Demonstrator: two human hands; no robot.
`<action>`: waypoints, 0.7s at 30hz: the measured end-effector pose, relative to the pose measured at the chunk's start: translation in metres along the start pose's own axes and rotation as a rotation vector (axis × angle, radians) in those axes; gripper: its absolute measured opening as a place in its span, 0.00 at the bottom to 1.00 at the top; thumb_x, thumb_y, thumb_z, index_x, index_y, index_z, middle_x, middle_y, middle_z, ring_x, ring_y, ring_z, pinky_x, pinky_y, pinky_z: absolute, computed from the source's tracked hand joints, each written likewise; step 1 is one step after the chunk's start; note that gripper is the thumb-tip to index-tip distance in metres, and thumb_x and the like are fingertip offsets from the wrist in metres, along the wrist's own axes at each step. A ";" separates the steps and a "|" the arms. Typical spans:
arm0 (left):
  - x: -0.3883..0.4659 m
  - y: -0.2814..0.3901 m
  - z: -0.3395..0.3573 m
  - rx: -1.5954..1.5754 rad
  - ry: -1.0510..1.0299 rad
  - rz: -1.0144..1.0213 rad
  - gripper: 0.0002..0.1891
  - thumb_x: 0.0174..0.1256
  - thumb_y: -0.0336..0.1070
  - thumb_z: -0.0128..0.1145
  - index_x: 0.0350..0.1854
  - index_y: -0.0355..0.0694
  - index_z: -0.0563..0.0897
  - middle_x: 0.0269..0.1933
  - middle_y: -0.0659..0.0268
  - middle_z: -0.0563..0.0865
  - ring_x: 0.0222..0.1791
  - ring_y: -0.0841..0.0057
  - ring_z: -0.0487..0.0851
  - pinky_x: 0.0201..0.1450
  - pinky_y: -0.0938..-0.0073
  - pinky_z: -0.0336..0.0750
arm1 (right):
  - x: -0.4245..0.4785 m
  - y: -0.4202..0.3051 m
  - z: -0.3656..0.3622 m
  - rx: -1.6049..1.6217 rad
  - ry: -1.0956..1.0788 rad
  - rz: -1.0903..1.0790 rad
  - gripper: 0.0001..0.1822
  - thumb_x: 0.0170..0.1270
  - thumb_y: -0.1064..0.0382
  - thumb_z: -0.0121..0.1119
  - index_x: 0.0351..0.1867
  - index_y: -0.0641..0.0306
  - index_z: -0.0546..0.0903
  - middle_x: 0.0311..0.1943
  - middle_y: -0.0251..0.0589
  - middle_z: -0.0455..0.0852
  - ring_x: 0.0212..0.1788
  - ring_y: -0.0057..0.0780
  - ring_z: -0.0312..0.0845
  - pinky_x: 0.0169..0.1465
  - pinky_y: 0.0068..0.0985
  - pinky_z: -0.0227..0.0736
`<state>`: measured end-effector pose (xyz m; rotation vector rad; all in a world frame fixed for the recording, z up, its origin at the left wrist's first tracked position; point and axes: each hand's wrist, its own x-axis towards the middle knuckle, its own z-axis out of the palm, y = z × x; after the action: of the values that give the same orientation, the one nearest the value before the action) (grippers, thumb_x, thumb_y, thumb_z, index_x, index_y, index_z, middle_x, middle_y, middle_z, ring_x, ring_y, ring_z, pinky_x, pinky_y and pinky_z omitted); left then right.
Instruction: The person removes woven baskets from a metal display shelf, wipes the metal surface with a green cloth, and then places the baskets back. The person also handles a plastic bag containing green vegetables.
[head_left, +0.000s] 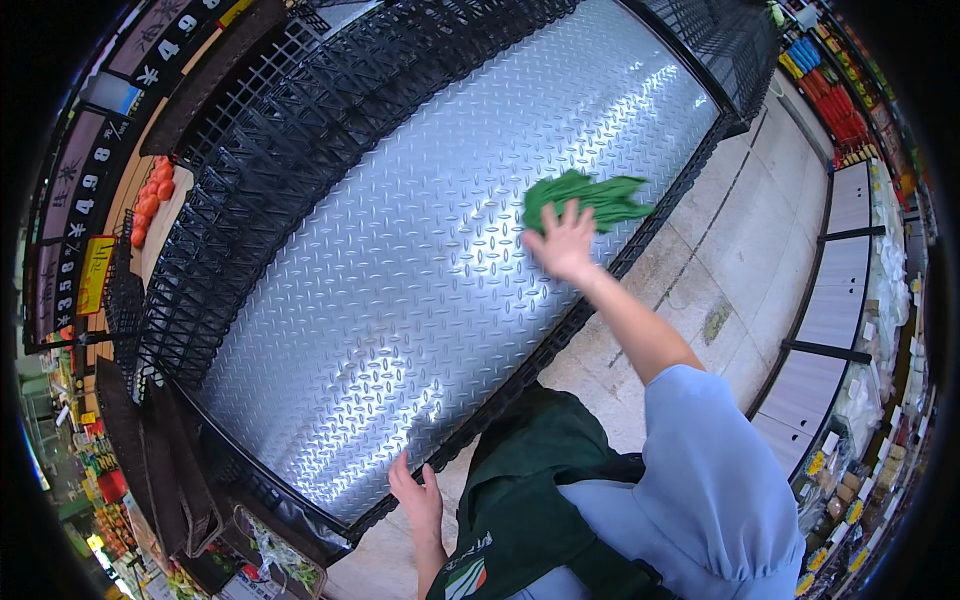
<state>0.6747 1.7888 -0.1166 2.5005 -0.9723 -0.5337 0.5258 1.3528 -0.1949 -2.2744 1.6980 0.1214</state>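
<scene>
A large metal diamond-plate surface (420, 247) with a black plastic edge lies before me. My right hand (564, 241), fingers spread, is pressed on a crumpled green cloth (589, 196) that rests on the plate near its right edge. The hand and cloth look slightly blurred. My left hand (416, 495) is at the plate's near black edge, low in the picture, with thumb and fingers apart and nothing held between them. I cannot tell how firmly it touches the edge.
Black plastic grid baskets (300, 150) line the plate's far side. Beyond them are tomatoes (154, 196) and price signs. Dark folded panels (169, 465) stand at lower left. To the right, a tiled floor (705, 247) separates the stand from pale cabinets (821, 322) beneath packed goods.
</scene>
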 end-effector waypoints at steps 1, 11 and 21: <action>-0.002 0.000 0.000 0.006 0.015 0.005 0.26 0.56 0.31 0.57 0.58 0.34 0.68 0.53 0.51 0.72 0.56 0.55 0.69 0.59 0.58 0.61 | -0.021 -0.025 0.000 -0.014 -0.031 -0.108 0.43 0.60 0.28 0.36 0.69 0.54 0.55 0.69 0.65 0.40 0.68 0.74 0.27 0.66 0.61 0.28; -0.021 0.001 -0.010 -0.010 0.203 0.065 0.24 0.59 0.35 0.55 0.58 0.33 0.68 0.53 0.49 0.72 0.55 0.53 0.69 0.58 0.57 0.62 | -0.242 -0.184 0.077 0.051 -0.586 -1.349 0.27 0.63 0.37 0.38 0.51 0.46 0.81 0.67 0.40 0.60 0.72 0.53 0.36 0.69 0.56 0.30; -0.013 0.021 0.017 0.032 0.161 0.117 0.25 0.56 0.34 0.57 0.58 0.34 0.68 0.53 0.48 0.71 0.54 0.52 0.69 0.57 0.57 0.62 | -0.170 -0.074 0.053 0.004 -0.287 -1.374 0.24 0.62 0.37 0.41 0.41 0.45 0.84 0.58 0.32 0.73 0.68 0.32 0.54 0.66 0.61 0.32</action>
<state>0.6465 1.7799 -0.1180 2.4512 -1.0632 -0.2777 0.5510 1.5437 -0.1900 -2.6881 -0.1895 0.1137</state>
